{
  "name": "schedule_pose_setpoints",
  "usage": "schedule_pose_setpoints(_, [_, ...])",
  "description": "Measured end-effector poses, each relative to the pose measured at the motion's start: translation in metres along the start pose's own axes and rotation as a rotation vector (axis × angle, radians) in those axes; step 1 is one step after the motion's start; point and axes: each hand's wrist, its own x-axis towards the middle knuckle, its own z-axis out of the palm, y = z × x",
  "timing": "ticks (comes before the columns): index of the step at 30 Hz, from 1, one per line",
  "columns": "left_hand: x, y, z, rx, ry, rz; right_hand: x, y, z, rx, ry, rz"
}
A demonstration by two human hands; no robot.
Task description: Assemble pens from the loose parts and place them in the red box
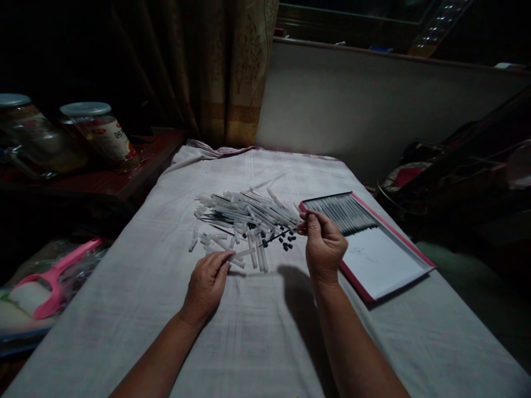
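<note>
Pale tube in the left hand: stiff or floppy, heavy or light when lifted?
The pale tube is probably stiff, since it juts straight from the left hand without visible sag. Being slim and translucent, it is likely light.

Two lidded jars point(111, 138) stood on a red-brown table point(160, 146) at the left, the right-hand one labelled. A patterned brown curtain point(236, 72) hung beside a pale wall point(332, 94), topped by a ledge point(311, 43) with a blue item point(380, 49) on it. At lower left, a pink tool point(53, 279) lay by clear plastic point(86, 268). Clutter point(409, 176) at the right was too dim to make out.
</note>
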Motion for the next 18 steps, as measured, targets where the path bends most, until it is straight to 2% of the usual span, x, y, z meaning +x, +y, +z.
schedule_pose_setpoints(6, [-0.001,0.0,0.001,0.01,0.006,0.019,-0.016,0.001,0.008,0.032,-0.101,0.044])
schedule_pose_setpoints(7, [-0.001,0.0,0.0,0.009,0.002,0.012,-0.019,0.001,0.01,0.036,-0.162,0.063])
schedule_pose_setpoints(10, [-0.001,0.001,0.0,-0.002,-0.001,-0.013,-0.024,0.005,0.012,0.025,-0.451,0.134])
schedule_pose_setpoints(12, [-0.001,0.001,-0.001,-0.011,-0.001,-0.026,-0.023,0.013,0.011,-0.018,-0.571,0.167])
schedule_pose_setpoints(15, [-0.001,0.002,-0.001,-0.016,0.002,-0.037,-0.018,0.027,0.006,-0.238,-0.587,0.108])
schedule_pose_setpoints(18, [0.0,0.002,-0.001,-0.022,0.002,-0.037,-0.016,0.037,0.0,-0.611,-0.731,-0.026])
